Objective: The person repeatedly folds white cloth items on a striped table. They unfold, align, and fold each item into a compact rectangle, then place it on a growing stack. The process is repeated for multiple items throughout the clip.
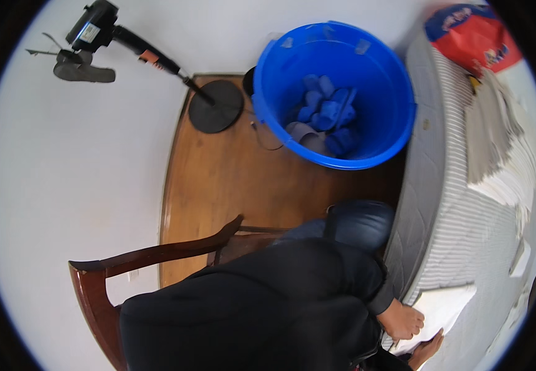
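My left hand (402, 320) lies at the near edge of a bundle of white sheets (446, 306), its fingers bent and close together on top. Just below it in the view, my right hand (427, 350) holds the lower edge of the same bundle. The sheets rest at the edge of a striped, light-coloured mattress (453, 241). Whether the left fingers grip the bundle or only press on it cannot be told. Farther up the mattress stands a fanned pile of grey and white sheets (490, 134).
A large blue plastic tub (332, 164) holding blue and pale items stands on the wooden floor (217, 181). A black stand fan (147, 48) is at the upper left. A wooden chair armrest (170, 250) curves beside me. A red and blue bag (471, 37) lies at the upper right.
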`<state>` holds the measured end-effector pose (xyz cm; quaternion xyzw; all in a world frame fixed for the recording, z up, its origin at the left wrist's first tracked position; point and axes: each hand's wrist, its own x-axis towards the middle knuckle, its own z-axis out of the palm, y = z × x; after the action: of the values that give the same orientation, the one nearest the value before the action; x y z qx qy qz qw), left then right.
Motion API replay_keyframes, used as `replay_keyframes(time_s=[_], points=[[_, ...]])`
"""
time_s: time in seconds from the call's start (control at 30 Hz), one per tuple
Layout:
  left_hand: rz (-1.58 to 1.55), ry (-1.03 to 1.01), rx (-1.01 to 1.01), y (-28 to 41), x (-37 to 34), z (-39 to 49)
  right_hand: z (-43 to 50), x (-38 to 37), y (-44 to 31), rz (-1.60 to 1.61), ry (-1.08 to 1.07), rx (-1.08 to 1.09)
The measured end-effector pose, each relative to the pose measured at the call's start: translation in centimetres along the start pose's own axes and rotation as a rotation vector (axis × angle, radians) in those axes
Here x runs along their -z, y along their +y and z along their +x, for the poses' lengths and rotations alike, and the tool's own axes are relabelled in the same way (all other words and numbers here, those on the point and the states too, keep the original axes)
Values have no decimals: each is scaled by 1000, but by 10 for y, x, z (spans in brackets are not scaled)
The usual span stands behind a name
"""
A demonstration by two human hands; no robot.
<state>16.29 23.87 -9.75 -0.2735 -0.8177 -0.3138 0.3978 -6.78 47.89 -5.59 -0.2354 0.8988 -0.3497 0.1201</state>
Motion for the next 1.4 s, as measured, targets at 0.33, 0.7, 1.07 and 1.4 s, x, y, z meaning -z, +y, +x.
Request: replay_keyframes(time_s=[0.33,0.7,1.07,1.4], points=[[-37,138,9,-4,-4,0,-1,2,-42,-575,-99,481],[-123,-533,148,23,60,17,-20,-40,-85,464,256,-329],[-113,-798,164,46,61,46,-39,-2,-94,72,339,-419],[380,-778,271,-82,32,127,-74,-72,-90,-460,261,235]])
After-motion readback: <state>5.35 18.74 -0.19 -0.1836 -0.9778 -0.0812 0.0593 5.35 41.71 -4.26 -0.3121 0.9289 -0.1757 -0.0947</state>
